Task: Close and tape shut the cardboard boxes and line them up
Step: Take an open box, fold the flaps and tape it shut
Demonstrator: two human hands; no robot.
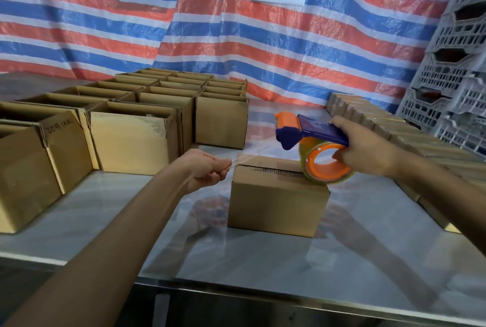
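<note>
A small closed cardboard box (276, 205) stands in the middle of the steel table (236, 261). Over its right top edge my right hand (365, 153) grips a blue and orange tape dispenser (315, 140) with a roll of clear tape. A strip of clear tape (252, 154) stretches from the dispenser leftwards. My left hand (207, 169) pinches the free end of that strip just left of the box's top left corner.
Several open cardboard boxes (131, 140) stand in rows on the left and back of the table. A row of taped boxes (389, 127) runs along the right side. Grey plastic crates (457, 71) are stacked at the far right. A striped tarp (184, 24) hangs behind.
</note>
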